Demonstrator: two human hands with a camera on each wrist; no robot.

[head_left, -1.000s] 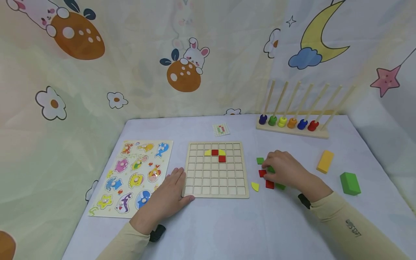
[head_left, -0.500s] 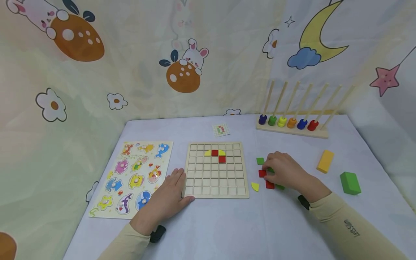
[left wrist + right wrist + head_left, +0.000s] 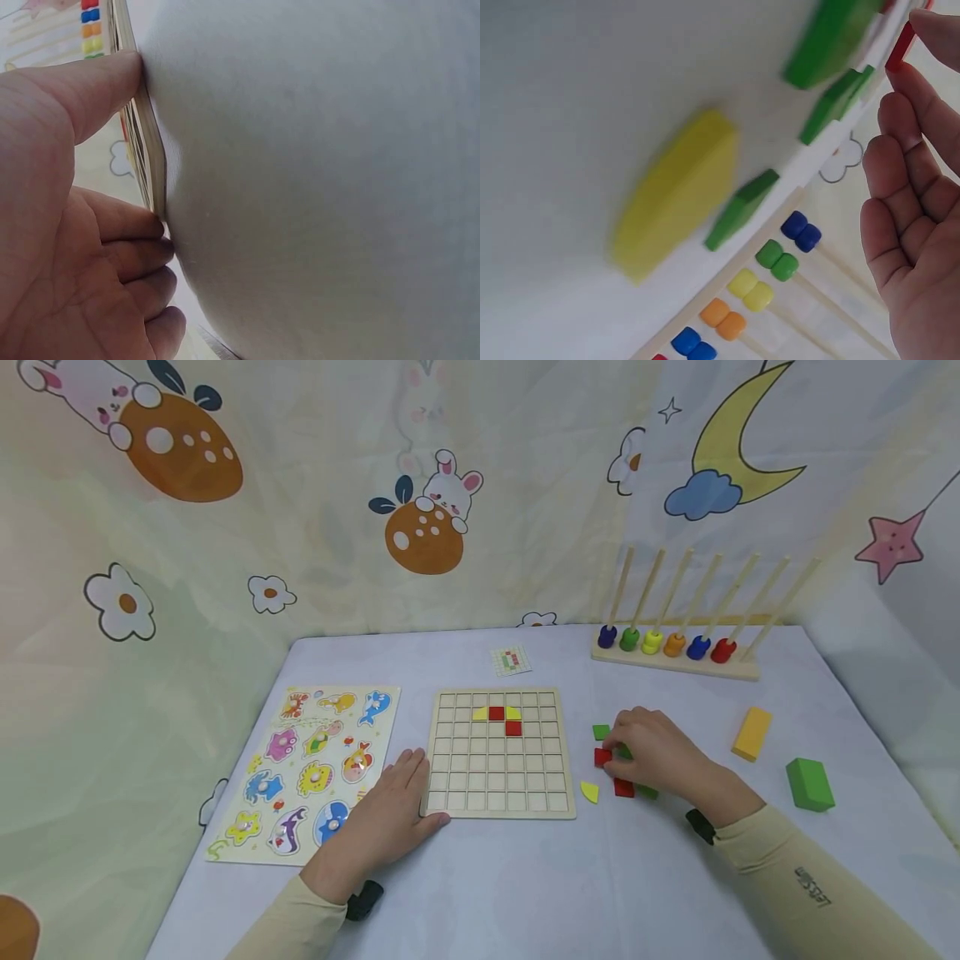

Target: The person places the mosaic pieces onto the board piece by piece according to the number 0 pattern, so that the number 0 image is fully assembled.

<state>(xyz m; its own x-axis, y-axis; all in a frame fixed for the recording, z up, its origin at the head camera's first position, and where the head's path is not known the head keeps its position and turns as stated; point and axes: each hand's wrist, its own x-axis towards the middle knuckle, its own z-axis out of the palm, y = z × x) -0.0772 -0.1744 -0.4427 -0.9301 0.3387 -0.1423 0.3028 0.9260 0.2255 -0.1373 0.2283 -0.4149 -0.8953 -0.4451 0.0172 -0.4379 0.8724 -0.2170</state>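
Note:
My left hand point(image 3: 393, 806) lies flat with straight fingers at the near left corner of the wooden grid board point(image 3: 495, 783). In the left wrist view its thumb and fingertips touch the board's edge point(image 3: 155, 161). Two yellow quarter-round tiles point(image 3: 481, 714) and two red square tiles point(image 3: 513, 728) sit in the grid. To the right of the board, my right hand point(image 3: 656, 752) pinches a red square tile point(image 3: 902, 46) between thumb and index finger. Another red tile point(image 3: 623, 787), several green tiles point(image 3: 601, 732) and a yellow quarter-round tile point(image 3: 589, 792) lie around it, some partly hidden under the hand.
An animal puzzle board point(image 3: 300, 777) lies left, partly under my left forearm. A small pattern card point(image 3: 511, 660) lies behind the grid. A bead rack with upright pegs point(image 3: 675, 667) stands at the back right. Yellow point(image 3: 751, 734) and green point(image 3: 810, 785) blocks lie right.
The red tile at my right fingertips has shifted slightly left along with the fingers. My left hand stays in place at the board.

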